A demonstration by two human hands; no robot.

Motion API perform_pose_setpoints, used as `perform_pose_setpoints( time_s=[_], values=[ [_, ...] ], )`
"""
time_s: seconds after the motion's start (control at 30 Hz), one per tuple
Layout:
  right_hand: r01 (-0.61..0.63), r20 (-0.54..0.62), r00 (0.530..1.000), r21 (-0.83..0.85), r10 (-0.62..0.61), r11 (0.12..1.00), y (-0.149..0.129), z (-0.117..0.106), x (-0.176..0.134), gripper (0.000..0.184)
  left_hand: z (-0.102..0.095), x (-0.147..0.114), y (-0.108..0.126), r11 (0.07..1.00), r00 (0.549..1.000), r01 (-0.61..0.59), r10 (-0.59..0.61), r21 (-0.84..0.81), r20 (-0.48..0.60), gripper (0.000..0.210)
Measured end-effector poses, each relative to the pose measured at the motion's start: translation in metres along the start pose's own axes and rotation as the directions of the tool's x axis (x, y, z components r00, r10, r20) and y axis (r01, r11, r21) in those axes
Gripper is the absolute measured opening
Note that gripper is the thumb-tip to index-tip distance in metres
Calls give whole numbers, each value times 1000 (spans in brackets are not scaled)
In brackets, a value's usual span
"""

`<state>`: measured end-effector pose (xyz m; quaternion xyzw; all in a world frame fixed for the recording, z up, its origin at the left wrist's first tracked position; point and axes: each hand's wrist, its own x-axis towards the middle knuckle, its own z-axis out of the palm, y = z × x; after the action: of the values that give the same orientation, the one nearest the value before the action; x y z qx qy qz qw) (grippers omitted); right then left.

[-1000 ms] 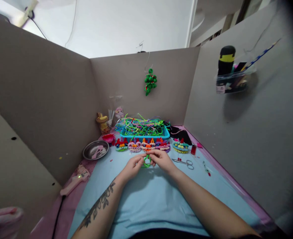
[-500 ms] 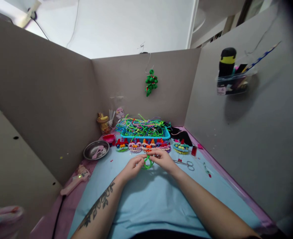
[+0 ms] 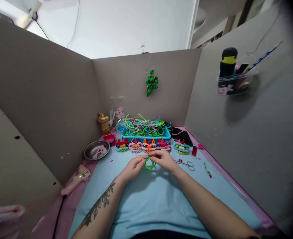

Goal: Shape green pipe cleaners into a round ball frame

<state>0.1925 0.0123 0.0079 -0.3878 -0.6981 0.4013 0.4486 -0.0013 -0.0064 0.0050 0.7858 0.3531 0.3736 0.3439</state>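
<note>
A looped bright green cord (image 3: 149, 167) hangs between my two hands, over the light blue cloth (image 3: 151, 202). My left hand (image 3: 135, 167) pinches its left side between thumb and fingers. From the right, my right hand (image 3: 163, 160) has closed fingertips on the upper part of the loop. The tips of both hands nearly meet, and how the cord runs between them is partly hidden. Just beyond the hands stands a row of colourful braided cord figures (image 3: 149, 146), with a blue and yellow one (image 3: 182, 148) apart to the right.
A blue basket (image 3: 146, 136) heaped with cords stands at the back. Scissors (image 3: 187, 164) lie right of my hands, near a small red block (image 3: 194, 151). On the left are a metal bowl (image 3: 88, 153) and a pink glue gun (image 3: 75, 183), its light on. Grey panels enclose three sides.
My right fingertips have shifted slightly along the green cord, and its loop looks a little wider and lower. My left hand keeps its grip with hardly any movement.
</note>
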Motion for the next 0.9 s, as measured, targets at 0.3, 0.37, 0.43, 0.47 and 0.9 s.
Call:
perform_pose_setpoints(
  time_s=[0.3,0.37,0.43,0.47,0.9],
  values=[
    [-4,-58,998,18,5,1000,-6,2,-1,25,0,1,-2,1000,1000,13,-13,-7,-4,35],
    [-1,-55,999,15,2,1000,-5,4,-2,25,0,1,-3,1000,1000,14,-14,-7,-5,35],
    [-6,-54,999,14,7,1000,-5,6,-2,24,0,0,-4,1000,1000,14,-14,-3,-10,35],
    [-8,-56,998,16,9,1000,-5,7,-3,23,0,0,-4,1000,1000,13,-13,-1,-13,35],
    [-124,78,990,139,114,983,-8,5,-5,24,-2,0,1,999,1000,-14,14,-46,17,35]
  ],
)
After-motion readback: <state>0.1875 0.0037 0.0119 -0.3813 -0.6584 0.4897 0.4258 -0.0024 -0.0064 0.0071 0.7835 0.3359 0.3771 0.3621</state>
